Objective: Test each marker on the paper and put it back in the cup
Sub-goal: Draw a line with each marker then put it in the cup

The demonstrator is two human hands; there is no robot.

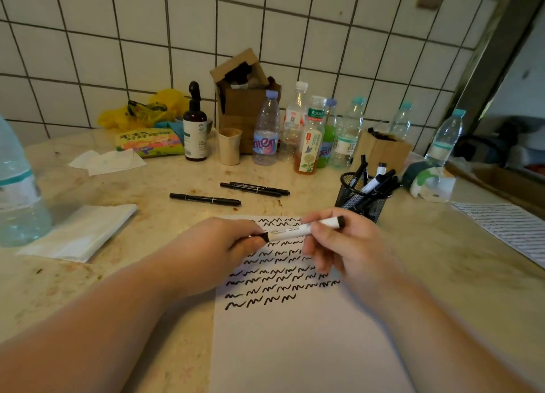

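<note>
Both hands hold one white marker (298, 230) level above the white paper (298, 342). My left hand (218, 245) grips its black cap end. My right hand (339, 245) pinches the white barrel near the black tail. Rows of black squiggles cover the upper half of the paper. A black mesh cup (361, 196) holding several markers stands behind my right hand. Three black markers lie loose on the counter: one (205, 199) to the left and a pair (255, 188) further back.
Several plastic bottles (267, 130) and cardboard boxes (244, 97) line the tiled wall. A beige cup (229, 146) and brown pump bottle (195, 127) stand left of them. Folded tissue (82, 233) and a large bottle (17, 186) sit at left. Another scribbled sheet (507, 227) lies at right.
</note>
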